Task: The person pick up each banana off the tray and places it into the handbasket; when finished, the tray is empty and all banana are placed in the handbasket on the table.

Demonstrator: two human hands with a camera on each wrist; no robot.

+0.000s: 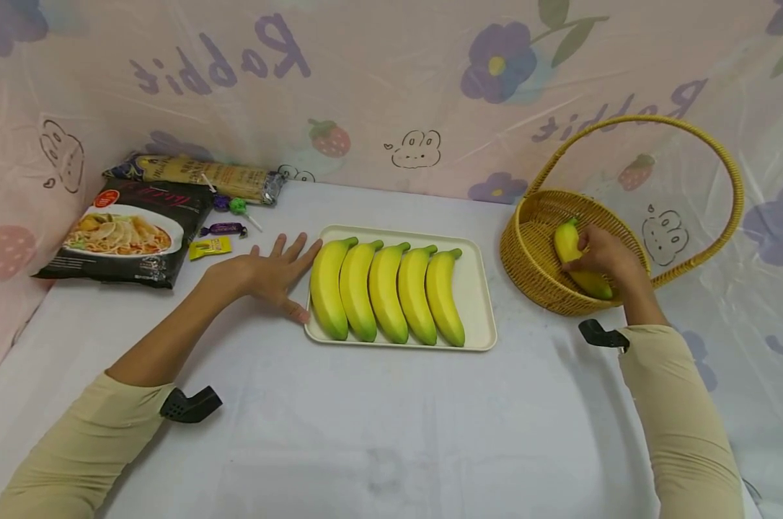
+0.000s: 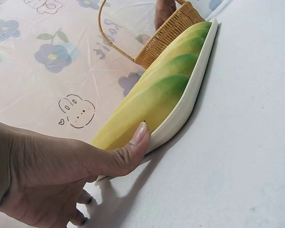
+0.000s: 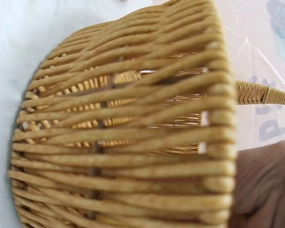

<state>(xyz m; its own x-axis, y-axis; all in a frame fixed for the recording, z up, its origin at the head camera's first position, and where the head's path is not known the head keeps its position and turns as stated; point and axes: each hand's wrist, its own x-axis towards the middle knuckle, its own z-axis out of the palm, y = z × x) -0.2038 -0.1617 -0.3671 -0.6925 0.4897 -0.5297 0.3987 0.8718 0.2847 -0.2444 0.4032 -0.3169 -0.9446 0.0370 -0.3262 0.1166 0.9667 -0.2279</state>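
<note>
Hiding fingertips (image 1: 576,263): basket's banana (image 1: 565,244)

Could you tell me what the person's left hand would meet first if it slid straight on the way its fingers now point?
Very likely the cream rectangular plastic tray: the left hand lies flat beside its left edge, thumb already on the rim. Just beyond lies the nearest yellow-green banana of the row.

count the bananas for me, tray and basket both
6. Five bananas lie side by side on the tray; one banana is in the basket under the right hand. More could be hidden behind the basket wall.
</note>
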